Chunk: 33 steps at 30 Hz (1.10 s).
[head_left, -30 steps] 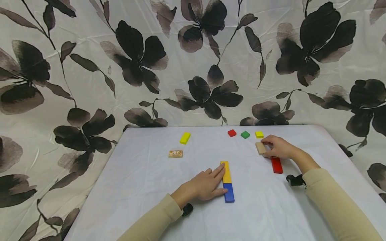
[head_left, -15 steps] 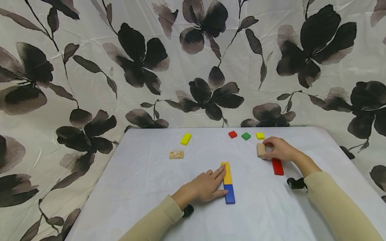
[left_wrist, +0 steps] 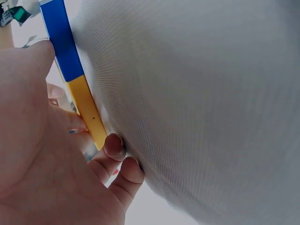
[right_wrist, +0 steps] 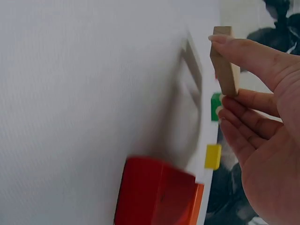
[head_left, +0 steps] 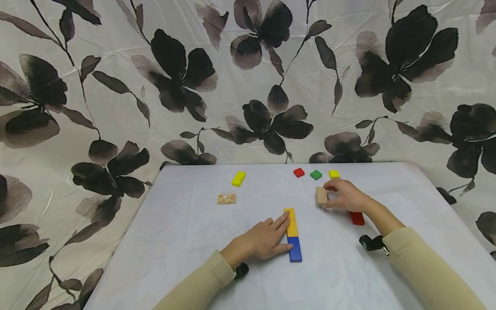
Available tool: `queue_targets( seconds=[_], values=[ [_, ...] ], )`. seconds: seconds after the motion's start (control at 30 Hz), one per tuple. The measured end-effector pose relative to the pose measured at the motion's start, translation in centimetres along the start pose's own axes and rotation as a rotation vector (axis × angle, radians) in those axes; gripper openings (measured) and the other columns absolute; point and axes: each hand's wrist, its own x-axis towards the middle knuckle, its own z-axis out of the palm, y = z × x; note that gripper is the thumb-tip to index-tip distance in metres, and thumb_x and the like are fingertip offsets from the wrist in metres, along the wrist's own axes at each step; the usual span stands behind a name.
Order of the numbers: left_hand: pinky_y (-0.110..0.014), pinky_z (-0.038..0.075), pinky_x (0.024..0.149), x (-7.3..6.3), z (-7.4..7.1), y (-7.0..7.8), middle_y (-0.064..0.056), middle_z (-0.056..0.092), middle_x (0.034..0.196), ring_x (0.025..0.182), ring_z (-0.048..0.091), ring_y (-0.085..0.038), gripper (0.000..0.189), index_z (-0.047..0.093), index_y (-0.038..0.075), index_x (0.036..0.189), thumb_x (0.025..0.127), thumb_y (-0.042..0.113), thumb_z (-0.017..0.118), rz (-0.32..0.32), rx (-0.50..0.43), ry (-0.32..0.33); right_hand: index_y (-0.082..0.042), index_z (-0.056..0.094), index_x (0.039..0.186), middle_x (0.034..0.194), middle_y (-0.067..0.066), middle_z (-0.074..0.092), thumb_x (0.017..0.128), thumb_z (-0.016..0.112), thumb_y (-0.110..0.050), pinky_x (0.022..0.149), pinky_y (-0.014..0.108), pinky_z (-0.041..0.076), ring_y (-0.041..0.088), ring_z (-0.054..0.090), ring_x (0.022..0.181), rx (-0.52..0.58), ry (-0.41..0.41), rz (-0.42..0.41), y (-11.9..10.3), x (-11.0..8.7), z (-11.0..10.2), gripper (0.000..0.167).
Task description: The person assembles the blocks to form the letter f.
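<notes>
My right hand (head_left: 346,198) pinches a plain wooden block (head_left: 321,196) between thumb and fingertips, left of the red block (head_left: 357,218). The right wrist view shows this wooden block (right_wrist: 227,70) raised off the white cloth, its shadow beside it. My left hand (head_left: 260,239) lies along the left side of two blocks set end to end, a yellow-orange one (head_left: 292,226) and a blue one (head_left: 296,252). Its extended fingers reach the far yellow-orange end, and the thumb touches the blue block (left_wrist: 63,42).
Toward the back are a small red block (head_left: 299,172), a green block (head_left: 316,175) and a yellow block (head_left: 334,174). A bright yellow block (head_left: 238,178) and a wooden block with printed markings (head_left: 226,199) lie at the back left. Floral cloth (head_left: 271,125) hangs behind the table.
My right hand has moved left with the wooden block, away from the red block, which is still partly covered by the hand. The left hand stays in place on the blocks.
</notes>
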Motion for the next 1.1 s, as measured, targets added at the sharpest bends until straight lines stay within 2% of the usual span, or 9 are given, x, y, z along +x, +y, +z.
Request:
queue_targets(
  seconds=[0.3,0.47,0.7,0.83,0.93,1.0,1.1],
  values=[
    [-0.038,0.047,0.105,0.1,0.2,0.0,-0.001,0.008,0.173,0.129,0.049,-0.023,0.082,0.02,0.013,0.165,0.104,0.066,0.034,-0.003,-0.015,-0.009,0.005,0.063,0.128,0.121,0.017,0.065,0.082,0.088,-0.023,0.103,0.055,0.05,0.037,0.059,0.114,0.008,-0.009,-0.044,-2.9,0.5,1.7,0.059],
    [-0.041,0.045,0.109,0.0,0.2,0.1,0.0,0.007,0.173,0.135,0.046,-0.025,0.083,0.019,0.014,0.165,0.103,0.067,0.034,-0.012,-0.026,-0.022,0.004,0.064,0.128,0.12,0.016,0.066,0.081,0.089,-0.025,0.103,0.053,0.051,0.035,0.06,0.112,0.014,-0.008,-0.055,-3.7,1.0,2.7,0.06],
    [-0.042,0.045,0.104,-0.1,0.3,0.2,0.0,0.011,0.173,0.121,0.046,-0.018,0.083,0.022,0.015,0.165,0.102,0.069,0.034,-0.014,0.001,-0.006,0.002,0.065,0.127,0.119,0.013,0.066,0.081,0.088,-0.025,0.102,0.052,0.051,0.03,0.06,0.11,0.019,-0.015,-0.07,-4.0,1.4,3.7,0.058],
    [-0.045,0.039,0.111,-0.3,0.2,0.2,-0.001,0.013,0.172,0.135,0.041,-0.021,0.082,0.024,0.014,0.164,0.103,0.068,0.034,-0.012,0.031,0.024,0.002,0.064,0.127,0.12,0.012,0.066,0.082,0.088,-0.026,0.102,0.052,0.051,0.029,0.059,0.109,0.011,-0.011,-0.073,-4.3,1.8,4.0,0.058],
    [-0.048,0.031,0.119,-0.3,0.1,0.2,-0.001,0.013,0.172,0.151,0.027,-0.027,0.082,0.024,0.013,0.164,0.103,0.066,0.036,-0.015,0.014,0.029,0.001,0.064,0.128,0.122,0.013,0.066,0.082,0.088,-0.026,0.102,0.052,0.051,0.029,0.059,0.11,0.005,-0.009,-0.077,-4.7,1.9,4.1,0.058],
    [-0.05,0.026,0.123,-0.2,0.0,0.2,-0.001,0.011,0.173,0.156,0.019,-0.029,0.082,0.022,0.013,0.164,0.104,0.065,0.037,-0.016,-0.015,0.021,0.001,0.063,0.128,0.122,0.013,0.065,0.082,0.088,-0.025,0.102,0.052,0.051,0.03,0.059,0.11,0.004,-0.007,-0.078,-4.9,2.0,4.1,0.058],
    [-0.05,0.024,0.124,-0.2,0.1,0.1,-0.001,0.008,0.173,0.157,0.017,-0.029,0.082,0.02,0.012,0.165,0.104,0.065,0.037,-0.015,-0.051,0.011,0.002,0.063,0.129,0.123,0.014,0.065,0.082,0.087,-0.024,0.103,0.051,0.051,0.03,0.059,0.111,0.008,-0.005,-0.078,-5.2,2.2,4.2,0.059]
  ],
)
